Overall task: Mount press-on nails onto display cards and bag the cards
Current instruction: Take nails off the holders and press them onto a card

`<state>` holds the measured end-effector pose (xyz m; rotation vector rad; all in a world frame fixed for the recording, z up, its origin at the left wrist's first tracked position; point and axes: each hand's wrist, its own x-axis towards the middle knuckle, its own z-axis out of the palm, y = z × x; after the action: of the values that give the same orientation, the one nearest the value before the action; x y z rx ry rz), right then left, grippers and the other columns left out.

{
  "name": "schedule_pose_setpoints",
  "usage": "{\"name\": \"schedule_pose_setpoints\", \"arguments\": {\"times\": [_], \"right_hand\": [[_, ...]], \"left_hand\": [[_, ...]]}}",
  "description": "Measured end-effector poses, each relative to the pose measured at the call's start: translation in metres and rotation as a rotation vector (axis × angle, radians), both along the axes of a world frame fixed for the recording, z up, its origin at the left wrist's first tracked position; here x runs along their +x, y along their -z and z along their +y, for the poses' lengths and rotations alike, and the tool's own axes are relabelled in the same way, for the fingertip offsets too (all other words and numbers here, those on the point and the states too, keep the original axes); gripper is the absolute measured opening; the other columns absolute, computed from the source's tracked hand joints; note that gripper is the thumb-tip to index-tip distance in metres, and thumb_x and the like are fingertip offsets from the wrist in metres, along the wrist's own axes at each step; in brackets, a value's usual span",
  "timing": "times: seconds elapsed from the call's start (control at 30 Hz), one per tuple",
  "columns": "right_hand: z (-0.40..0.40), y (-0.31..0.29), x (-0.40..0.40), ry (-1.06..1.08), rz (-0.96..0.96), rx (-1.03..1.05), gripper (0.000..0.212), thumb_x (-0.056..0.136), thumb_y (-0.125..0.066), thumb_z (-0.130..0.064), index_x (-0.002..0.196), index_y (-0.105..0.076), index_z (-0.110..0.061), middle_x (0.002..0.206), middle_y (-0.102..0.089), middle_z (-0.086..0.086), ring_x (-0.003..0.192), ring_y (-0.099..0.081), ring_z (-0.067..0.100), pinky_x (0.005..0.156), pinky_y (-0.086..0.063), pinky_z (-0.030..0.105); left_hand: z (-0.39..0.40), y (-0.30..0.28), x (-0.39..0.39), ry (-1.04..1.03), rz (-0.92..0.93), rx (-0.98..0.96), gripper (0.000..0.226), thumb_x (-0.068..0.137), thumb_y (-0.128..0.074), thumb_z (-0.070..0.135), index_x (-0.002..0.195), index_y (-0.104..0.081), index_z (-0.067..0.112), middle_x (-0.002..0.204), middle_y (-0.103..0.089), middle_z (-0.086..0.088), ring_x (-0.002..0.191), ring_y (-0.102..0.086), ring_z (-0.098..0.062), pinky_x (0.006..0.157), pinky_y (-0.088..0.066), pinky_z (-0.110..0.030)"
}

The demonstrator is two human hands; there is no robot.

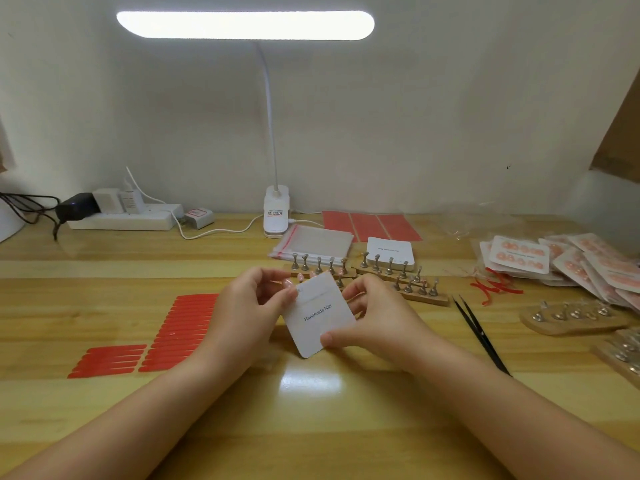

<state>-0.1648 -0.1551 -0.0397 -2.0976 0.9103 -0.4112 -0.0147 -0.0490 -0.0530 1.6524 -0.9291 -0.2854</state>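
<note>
While tilted, display card (320, 318) sits pinched between both hands.

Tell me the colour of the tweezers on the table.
Black; the tweezers lie right of the right hand, seen in the head view.

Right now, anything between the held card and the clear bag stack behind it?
Yes. The nail stands sit directly between the card, held by the left hand and right hand, and the clear bags; lift over them.
</note>
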Motion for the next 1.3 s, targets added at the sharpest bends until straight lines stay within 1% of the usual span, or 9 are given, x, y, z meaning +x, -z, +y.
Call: {"name": "schedule_pose_setpoints", "arguments": {"times": [0.2,0.33,0.47,0.63,0.73,0.9,1.07,1.17,1.3], "right_hand": [[0.007,-0.017,0.002,-0.025,-0.465,0.301,0.022,0.085,-0.069,-0.007,0.099,-0.059,-0.021,0.088,-0.073,0.0,0.067,-0.065,0.004,0.057,-0.049,0.02],[0.008,-0.026,0.001,-0.024,-0.613,0.356,0.012,0.086,-0.068,-0.008,0.095,-0.067,-0.015,0.09,-0.074,0.003,0.073,-0.068,0.009,0.059,-0.052,0.021],[0.006,-0.031,-0.002,0.042,-0.737,0.416,0.011,0.086,-0.069,-0.009,0.092,-0.067,-0.017,0.091,-0.073,0.003,0.081,-0.069,0.014,0.062,-0.052,0.022],[0.006,-0.035,-0.004,0.068,-0.782,0.458,0.016,0.084,-0.071,-0.01,0.1,-0.065,-0.011,0.098,-0.074,0.007,0.087,-0.071,0.02,0.063,-0.054,0.023],[0.008,-0.038,-0.004,0.05,-0.798,0.506,0.017,0.084,-0.071,-0.009,0.1,-0.065,-0.01,0.096,-0.075,0.006,0.081,-0.071,0.016,0.06,-0.052,0.02],[0.011,-0.039,-0.004,0.03,-0.804,0.462,0.018,0.082,-0.072,-0.008,0.099,-0.063,-0.009,0.093,-0.075,0.008,0.079,-0.071,0.016,0.059,-0.053,0.021],[0.011,-0.042,-0.003,-0.086,-0.74,0.473,0.018,0.089,-0.062,-0.003,0.105,-0.061,-0.012,0.099,-0.072,0.008,0.083,-0.07,0.016,0.067,-0.055,0.026],[0.012,-0.045,-0.003,-0.204,-0.71,0.57,0.022,0.093,-0.055,-0.002,0.11,-0.061,-0.014,0.097,-0.07,0.004,0.084,-0.07,0.017,0.068,-0.058,0.03],[0.015,-0.043,-0.002,-0.151,-0.738,0.573,0.022,0.094,-0.055,-0.004,0.116,-0.06,-0.008,0.101,-0.07,0.009,0.084,-0.071,0.018,0.061,-0.057,0.029]], "left_hand": [[0.004,-0.025,0.004,0.024,0.097,-0.262,0.018,0.083,-0.071,0.007,0.096,-0.066,0.019,0.082,-0.074,0.007,0.077,-0.069,-0.004,0.063,-0.052,-0.014],[0.01,-0.039,0.003,0.023,0.028,-0.362,0.019,0.082,-0.071,0.018,0.101,-0.066,0.017,0.088,-0.075,0.006,0.079,-0.071,-0.007,0.064,-0.052,-0.014],[0.015,-0.046,0.001,-0.014,-0.1,-0.368,0.025,0.082,-0.07,0.023,0.107,-0.067,0.02,0.093,-0.073,0.004,0.083,-0.069,-0.007,0.074,-0.053,-0.015],[0.017,-0.047,-0.003,-0.045,-0.301,-0.344,0.027,0.085,-0.068,0.021,0.109,-0.063,0.03,0.098,-0.07,0.01,0.088,-0.067,-0.004,0.078,-0.053,-0.015],[0.016,-0.048,-0.006,-0.043,-0.374,-0.347,0.028,0.087,-0.067,0.019,0.112,-0.062,0.027,0.099,-0.068,0.012,0.088,-0.066,-0.001,0.077,-0.052,-0.012],[0.016,-0.049,-0.01,-0.002,-0.257,-0.386,0.025,0.084,-0.068,0.024,0.109,-0.066,0.03,0.091,-0.073,0.018,0.084,-0.069,0.002,0.069,-0.05,-0.008],[0.016,-0.048,-0.01,0.034,-0.227,-0.389,0.03,0.082,-0.072,0.012,0.102,-0.067,0.034,0.095,-0.072,0.021,0.08,-0.07,-0.001,0.069,-0.053,-0.01],[0.015,-0.046,-0.012,0.051,-0.257,-0.374,0.033,0.08,-0.073,0.008,0.104,-0.067,0.03,0.091,-0.074,0.015,0.077,-0.071,-0.002,0.069,-0.053,-0.011],[0.014,-0.044,-0.014,0.069,-0.304,-0.361,0.034,0.081,-0.071,0.008,0.109,-0.067,0.026,0.096,-0.071,0.008,0.078,-0.07,-0.004,0.071,-0.054,-0.014]]}}
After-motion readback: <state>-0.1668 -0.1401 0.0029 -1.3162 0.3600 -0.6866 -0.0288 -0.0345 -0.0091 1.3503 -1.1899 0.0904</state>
